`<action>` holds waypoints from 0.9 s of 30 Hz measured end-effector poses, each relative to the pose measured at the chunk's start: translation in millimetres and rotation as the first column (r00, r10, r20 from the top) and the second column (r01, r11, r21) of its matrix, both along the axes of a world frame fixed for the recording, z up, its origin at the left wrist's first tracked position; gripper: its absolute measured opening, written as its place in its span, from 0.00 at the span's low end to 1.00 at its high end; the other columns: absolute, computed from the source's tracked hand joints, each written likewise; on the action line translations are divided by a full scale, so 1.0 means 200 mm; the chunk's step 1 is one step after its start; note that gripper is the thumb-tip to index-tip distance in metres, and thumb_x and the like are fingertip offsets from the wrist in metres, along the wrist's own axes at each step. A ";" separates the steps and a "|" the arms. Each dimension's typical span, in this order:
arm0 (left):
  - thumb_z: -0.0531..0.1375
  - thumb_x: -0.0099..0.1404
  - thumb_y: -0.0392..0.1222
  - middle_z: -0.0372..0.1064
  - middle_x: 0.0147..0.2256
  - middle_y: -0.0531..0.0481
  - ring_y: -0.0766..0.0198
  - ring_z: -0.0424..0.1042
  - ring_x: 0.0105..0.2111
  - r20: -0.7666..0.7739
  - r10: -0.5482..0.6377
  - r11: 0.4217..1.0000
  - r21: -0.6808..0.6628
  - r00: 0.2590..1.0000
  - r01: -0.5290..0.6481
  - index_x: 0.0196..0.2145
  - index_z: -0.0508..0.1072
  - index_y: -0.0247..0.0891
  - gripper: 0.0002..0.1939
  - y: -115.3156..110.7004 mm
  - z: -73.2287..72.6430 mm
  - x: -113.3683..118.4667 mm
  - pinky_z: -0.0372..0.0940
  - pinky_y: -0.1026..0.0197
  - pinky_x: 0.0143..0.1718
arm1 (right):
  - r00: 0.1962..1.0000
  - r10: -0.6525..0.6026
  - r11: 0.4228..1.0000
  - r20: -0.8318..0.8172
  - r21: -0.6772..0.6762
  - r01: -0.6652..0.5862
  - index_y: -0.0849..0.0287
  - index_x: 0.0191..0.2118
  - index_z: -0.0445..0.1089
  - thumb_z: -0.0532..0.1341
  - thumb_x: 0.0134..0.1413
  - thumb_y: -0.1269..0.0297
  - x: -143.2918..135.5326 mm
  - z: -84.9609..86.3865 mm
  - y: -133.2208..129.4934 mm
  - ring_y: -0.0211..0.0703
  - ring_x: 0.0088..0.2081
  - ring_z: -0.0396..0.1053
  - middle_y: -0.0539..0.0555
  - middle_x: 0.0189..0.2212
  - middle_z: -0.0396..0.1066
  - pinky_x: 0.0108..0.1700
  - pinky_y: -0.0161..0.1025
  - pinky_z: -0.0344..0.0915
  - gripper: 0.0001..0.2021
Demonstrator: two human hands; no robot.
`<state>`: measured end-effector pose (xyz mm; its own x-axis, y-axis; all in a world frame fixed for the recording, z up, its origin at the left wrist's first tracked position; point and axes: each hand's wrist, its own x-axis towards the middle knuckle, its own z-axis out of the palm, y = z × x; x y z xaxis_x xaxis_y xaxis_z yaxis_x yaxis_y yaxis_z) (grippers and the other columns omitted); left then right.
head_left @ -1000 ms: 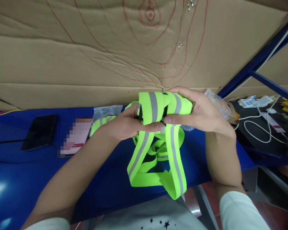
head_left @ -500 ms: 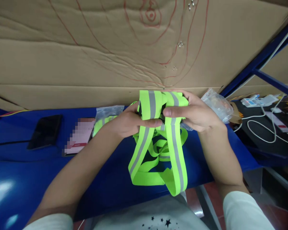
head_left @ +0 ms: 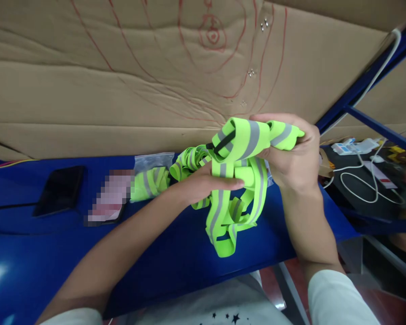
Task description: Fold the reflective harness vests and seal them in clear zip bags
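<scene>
Both my hands hold a neon-yellow reflective strap harness (head_left: pixel 219 207) with grey stripes, lifted above the blue table. My left hand (head_left: pixel 203 183) is closed on its lower bands, the thumb lying across them. Higher up and to the right, my right hand (head_left: pixel 294 153) grips a folded upper end of the bands; some of its fingers are hidden behind them. A black piece (head_left: pixel 225 140) shows inside the folded loop between the hands. More bunched neon webbing (head_left: pixel 192 158) lies behind my left hand.
A clear bag with folded neon straps (head_left: pixel 150 183) lies left of my hands. Beyond it are a partly blurred flat pink item (head_left: pixel 113 194) and a black tablet-like device (head_left: pixel 59 189) with a cable. Cardboard (head_left: pixel 122 99) walls the back. White cables (head_left: pixel 358 180) lie at right.
My right hand has risen and turned, carrying the upper bands up and to the right. The hanging loop is shorter and more bunched. My left hand has shifted right and slightly down.
</scene>
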<state>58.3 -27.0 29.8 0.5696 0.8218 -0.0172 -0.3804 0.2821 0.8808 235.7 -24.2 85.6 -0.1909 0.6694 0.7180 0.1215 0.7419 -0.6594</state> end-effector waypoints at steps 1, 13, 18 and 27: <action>0.80 0.45 0.39 0.79 0.34 0.50 0.59 0.78 0.35 0.016 -0.013 1.000 -0.024 1.000 0.014 0.37 0.80 0.36 0.22 0.00 -0.01 0.02 0.72 0.55 0.43 | 1.000 -0.006 0.999 -0.005 0.031 0.006 0.40 0.47 0.81 0.73 0.56 0.62 0.00 0.01 -0.01 0.46 0.44 0.81 0.43 0.45 0.82 0.45 0.43 0.80 0.13; 0.79 0.41 0.61 0.78 0.34 0.48 0.50 0.79 0.39 0.057 -0.109 0.993 0.050 0.992 0.106 0.39 0.81 0.42 0.31 -0.04 0.09 -0.11 0.71 0.57 0.35 | 0.884 -0.081 0.973 0.461 0.231 -0.032 0.41 0.45 0.82 0.61 0.64 0.54 0.11 0.04 0.02 0.55 0.63 0.71 0.48 0.47 0.81 0.71 0.57 0.61 0.12; 0.72 0.45 0.37 0.77 0.29 0.50 0.55 0.78 0.34 0.042 0.022 1.000 -0.020 0.999 -0.021 0.32 0.78 0.38 0.14 -0.01 0.09 -0.07 0.72 0.56 0.37 | 0.801 0.029 0.981 0.598 0.137 -0.137 0.41 0.49 0.78 0.68 0.55 0.61 0.10 0.07 0.02 0.57 0.72 0.58 0.47 0.58 0.74 0.79 0.61 0.34 0.16; 0.63 0.44 0.28 0.83 0.37 0.47 0.45 0.80 0.50 -0.004 0.120 0.992 -0.027 0.993 -0.120 0.29 0.81 0.38 0.14 0.04 0.17 -0.13 0.76 0.51 0.48 | 0.959 0.137 0.990 0.248 -0.066 -0.124 0.44 0.68 0.64 0.61 0.67 0.46 0.07 -0.02 0.14 0.47 0.74 0.55 0.50 0.72 0.58 0.74 0.49 0.58 0.27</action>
